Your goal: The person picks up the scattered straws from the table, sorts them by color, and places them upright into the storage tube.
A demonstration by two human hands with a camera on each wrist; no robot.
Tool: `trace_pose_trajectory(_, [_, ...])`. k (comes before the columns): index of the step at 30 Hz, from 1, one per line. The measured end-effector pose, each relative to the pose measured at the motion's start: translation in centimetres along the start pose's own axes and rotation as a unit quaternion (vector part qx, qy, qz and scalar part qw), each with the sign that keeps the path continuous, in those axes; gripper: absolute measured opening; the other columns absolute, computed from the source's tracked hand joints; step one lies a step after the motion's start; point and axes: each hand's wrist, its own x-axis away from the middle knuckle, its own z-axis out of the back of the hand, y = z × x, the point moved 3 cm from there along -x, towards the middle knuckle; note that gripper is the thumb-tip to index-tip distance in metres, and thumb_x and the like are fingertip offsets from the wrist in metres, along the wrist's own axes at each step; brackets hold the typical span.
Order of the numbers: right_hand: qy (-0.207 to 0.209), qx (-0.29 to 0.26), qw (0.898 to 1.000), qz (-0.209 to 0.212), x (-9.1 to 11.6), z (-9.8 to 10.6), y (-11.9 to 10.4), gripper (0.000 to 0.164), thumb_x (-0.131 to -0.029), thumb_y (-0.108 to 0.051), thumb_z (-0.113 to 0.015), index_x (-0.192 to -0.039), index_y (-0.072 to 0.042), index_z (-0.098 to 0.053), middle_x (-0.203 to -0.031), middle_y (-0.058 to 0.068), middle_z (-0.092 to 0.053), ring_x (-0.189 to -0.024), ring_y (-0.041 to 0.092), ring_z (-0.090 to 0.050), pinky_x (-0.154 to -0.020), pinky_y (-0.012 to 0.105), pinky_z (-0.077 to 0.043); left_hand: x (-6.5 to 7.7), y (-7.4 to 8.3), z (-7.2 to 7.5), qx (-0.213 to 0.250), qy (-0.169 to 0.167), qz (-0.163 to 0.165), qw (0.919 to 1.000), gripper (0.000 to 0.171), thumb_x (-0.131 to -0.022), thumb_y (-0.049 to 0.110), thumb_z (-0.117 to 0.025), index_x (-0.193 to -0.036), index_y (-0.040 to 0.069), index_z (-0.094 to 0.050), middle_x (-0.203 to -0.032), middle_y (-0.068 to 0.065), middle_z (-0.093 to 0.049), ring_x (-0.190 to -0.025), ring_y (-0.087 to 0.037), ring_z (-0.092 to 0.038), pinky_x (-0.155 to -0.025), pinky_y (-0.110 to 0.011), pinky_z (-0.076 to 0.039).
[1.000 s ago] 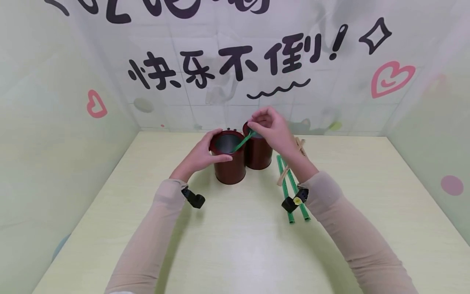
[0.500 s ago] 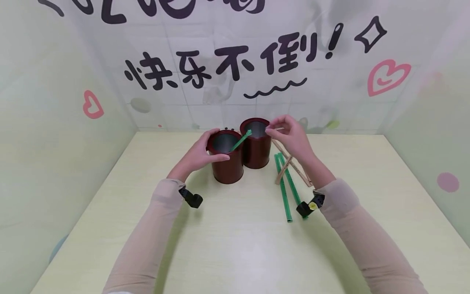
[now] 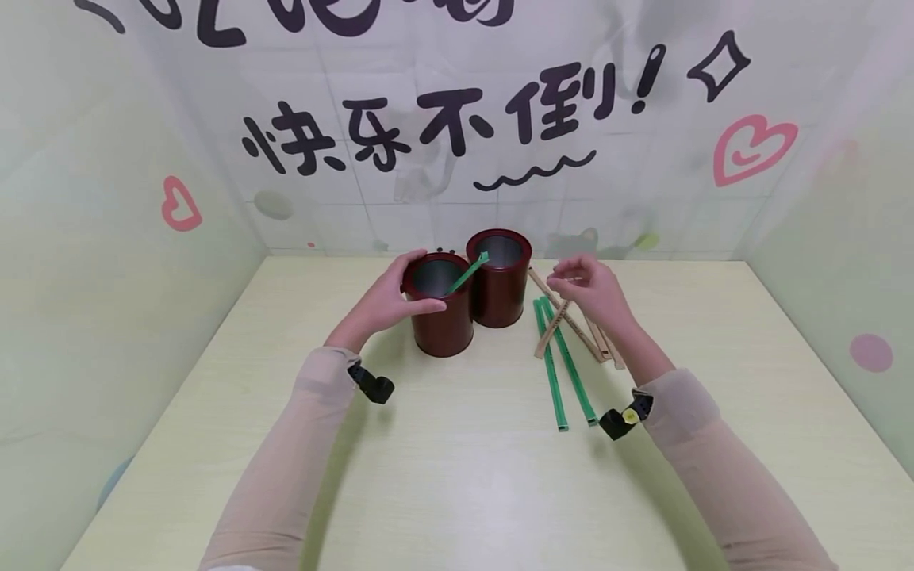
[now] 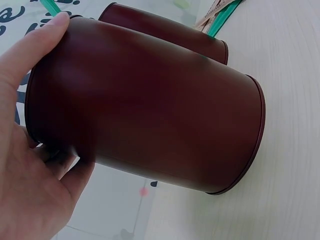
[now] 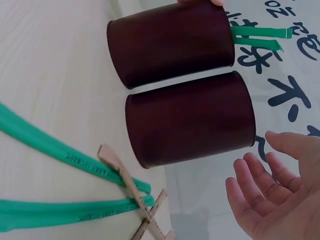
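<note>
My left hand [image 3: 382,301] grips a dark red cylindrical canister [image 3: 444,329] near its rim, thumb on the near side. Two slim green printed packets [image 5: 262,32] stick out of that canister's mouth in the right wrist view. A second dark red canister [image 3: 500,295] stands close behind it to the right. My right hand [image 3: 596,293] hovers over the loose packets with fingers loosely bent and nothing between them. Several slim brown printed packets [image 3: 553,329] lie crossed below it, some partly hidden by the hand. Two more green packets [image 3: 550,369] lie beside and under the brown ones.
The canisters stand upright on a pale wooden tabletop [image 3: 457,468]. A printed white backdrop [image 3: 457,159] rises just behind them, and side panels [image 3: 107,238] close off left and right. A small black camera [image 3: 621,422] sits on each wrist.
The right hand has let go of a green packet, now leaning in the left canister, and moved right and down over the brown packets. The left hand keeps its grip.
</note>
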Motion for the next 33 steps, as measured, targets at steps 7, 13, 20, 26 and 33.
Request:
trace_pose_trajectory(7, [-0.023, 0.002, 1.000, -0.014, 0.6, 0.4, 1.8, 0.036, -0.098, -0.017, -0.063, -0.122, 0.009, -0.055, -0.118, 0.026, -0.062, -0.090, 0.006, -0.063, -0.077, 0.013, -0.054, -0.1, -0.2, -0.1, -0.002, 0.000, 0.003, 1.0000, 0.095, -0.082, 0.031, -0.082, -0.156, 0.013, -0.026, -0.156, -0.009, -0.037, -0.135, -0.028, -0.045, -0.115, -0.048, -0.040])
trace_pose_trajectory(13, [-0.048, 0.011, 0.998, -0.035, 0.9, 0.6, 2.9, 0.035, -0.098, -0.012, -0.062, -0.122, 0.012, -0.054, -0.115, 0.026, -0.062, -0.088, 0.005, -0.062, -0.078, 0.021, -0.058, -0.1, -0.2, -0.1, -0.002, -0.001, 0.004, 1.0000, 0.094, -0.083, 0.031, -0.082, -0.156, 0.013, -0.026, -0.156, -0.009, -0.037, -0.135, -0.028, -0.045, -0.114, -0.048, -0.040])
trace_pose_trajectory(20, [-0.087, 0.029, 0.992, -0.088, 1.1, 0.5, 4.6, 0.034, -0.098, -0.013, -0.062, -0.123, 0.009, -0.054, -0.108, 0.015, -0.062, -0.088, 0.016, -0.063, -0.077, 0.028, -0.060, -0.1, -0.2, 0.0, -0.001, 0.000, 0.006, 1.0000, 0.094, -0.083, 0.032, -0.081, -0.156, 0.013, -0.025, -0.156, -0.009, -0.037, -0.136, -0.028, -0.044, -0.115, -0.048, -0.040])
trace_pose_trajectory(26, [-0.133, 0.057, 0.981, -0.128, 1.3, 0.4, 5.8, 0.037, -0.097, -0.015, -0.063, -0.124, 0.008, -0.054, -0.098, 0.009, -0.063, -0.075, 0.012, -0.060, -0.066, 0.025, -0.054, -0.2, -0.2, -0.1, 0.000, 0.000, 0.007, 1.0000, 0.094, -0.083, 0.031, -0.081, -0.157, 0.013, -0.025, -0.156, -0.009, -0.037, -0.135, -0.028, -0.045, -0.114, -0.048, -0.041])
trace_pose_trajectory(33, [-0.179, 0.102, 0.961, -0.184, 1.5, -0.3, 6.7, 0.035, -0.095, -0.018, -0.066, -0.119, 0.004, -0.054, -0.086, 0.005, -0.063, -0.068, 0.012, -0.059, -0.063, 0.025, -0.054, -0.1, -0.1, 0.0, 0.002, 0.000, 0.006, 1.0000, 0.094, -0.083, 0.030, -0.081, -0.156, 0.012, -0.025, -0.156, -0.010, -0.038, -0.135, -0.029, -0.045, -0.114, -0.048, -0.040])
